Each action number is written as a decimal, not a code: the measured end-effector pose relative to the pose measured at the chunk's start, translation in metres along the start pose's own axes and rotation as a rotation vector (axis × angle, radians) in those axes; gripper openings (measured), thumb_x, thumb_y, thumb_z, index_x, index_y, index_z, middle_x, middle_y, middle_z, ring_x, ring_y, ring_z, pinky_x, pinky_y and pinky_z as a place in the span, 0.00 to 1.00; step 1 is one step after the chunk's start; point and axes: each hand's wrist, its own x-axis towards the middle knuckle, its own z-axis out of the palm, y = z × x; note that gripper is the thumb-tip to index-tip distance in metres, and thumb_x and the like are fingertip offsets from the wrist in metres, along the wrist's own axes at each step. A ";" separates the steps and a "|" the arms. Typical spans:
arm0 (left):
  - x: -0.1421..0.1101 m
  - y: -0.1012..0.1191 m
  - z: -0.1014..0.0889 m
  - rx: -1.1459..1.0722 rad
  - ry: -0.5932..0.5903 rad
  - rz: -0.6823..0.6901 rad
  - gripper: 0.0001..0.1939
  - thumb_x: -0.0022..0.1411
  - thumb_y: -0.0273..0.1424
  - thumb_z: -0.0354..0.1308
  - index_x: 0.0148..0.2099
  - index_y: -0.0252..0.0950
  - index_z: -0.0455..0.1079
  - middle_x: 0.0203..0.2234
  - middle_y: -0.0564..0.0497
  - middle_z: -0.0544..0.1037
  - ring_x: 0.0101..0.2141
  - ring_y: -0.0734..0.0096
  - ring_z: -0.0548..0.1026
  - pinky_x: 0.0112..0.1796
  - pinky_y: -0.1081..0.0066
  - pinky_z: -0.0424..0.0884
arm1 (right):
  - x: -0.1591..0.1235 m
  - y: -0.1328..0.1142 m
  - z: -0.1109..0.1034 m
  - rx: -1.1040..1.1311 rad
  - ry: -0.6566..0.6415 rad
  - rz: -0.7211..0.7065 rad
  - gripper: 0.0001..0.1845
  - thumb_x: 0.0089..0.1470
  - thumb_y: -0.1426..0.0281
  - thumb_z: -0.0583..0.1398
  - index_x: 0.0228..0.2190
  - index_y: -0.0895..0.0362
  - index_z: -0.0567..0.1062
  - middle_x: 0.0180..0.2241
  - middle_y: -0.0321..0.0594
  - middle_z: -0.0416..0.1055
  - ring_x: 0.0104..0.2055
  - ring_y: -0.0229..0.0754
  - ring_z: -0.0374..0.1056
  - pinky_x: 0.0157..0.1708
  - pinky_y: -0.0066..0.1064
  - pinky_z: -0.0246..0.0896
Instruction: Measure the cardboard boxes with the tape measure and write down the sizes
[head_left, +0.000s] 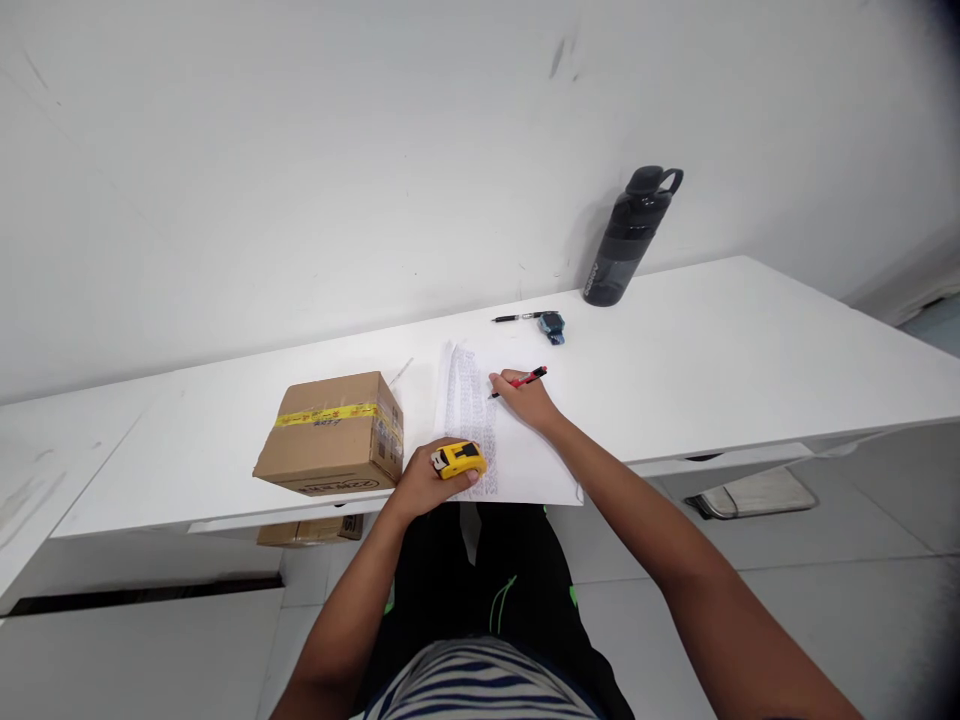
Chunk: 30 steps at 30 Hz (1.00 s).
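Note:
My left hand is closed around a yellow and black tape measure, held over the near edge of a sheet of paper. Dense rows of writing cover the paper's left part. In my right hand is a red and black pen, its tip down at the right side of the written rows. A cardboard box with yellow tape and black handwriting stands just left of my left hand.
Behind the paper lie a black pen and a small dark watch. A dark bottle stands against the wall on the white table. Another cardboard box sits below the table, and a flat grey item is lower right.

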 end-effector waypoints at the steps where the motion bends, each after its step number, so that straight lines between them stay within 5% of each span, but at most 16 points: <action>1: 0.000 0.000 0.000 0.006 0.000 0.003 0.23 0.53 0.37 0.68 0.50 0.32 0.73 0.45 0.43 0.78 0.41 0.65 0.76 0.43 0.70 0.72 | 0.000 0.000 0.000 0.002 0.001 -0.001 0.22 0.52 0.56 0.56 0.14 0.53 0.60 0.19 0.34 0.62 0.26 0.39 0.58 0.30 0.32 0.53; 30: -0.001 0.005 0.001 0.014 0.011 0.001 0.25 0.52 0.40 0.68 0.50 0.32 0.73 0.44 0.43 0.79 0.42 0.64 0.77 0.43 0.68 0.72 | 0.001 0.003 0.000 0.028 0.065 0.016 0.21 0.50 0.56 0.56 0.14 0.53 0.59 0.18 0.33 0.63 0.26 0.39 0.59 0.30 0.32 0.54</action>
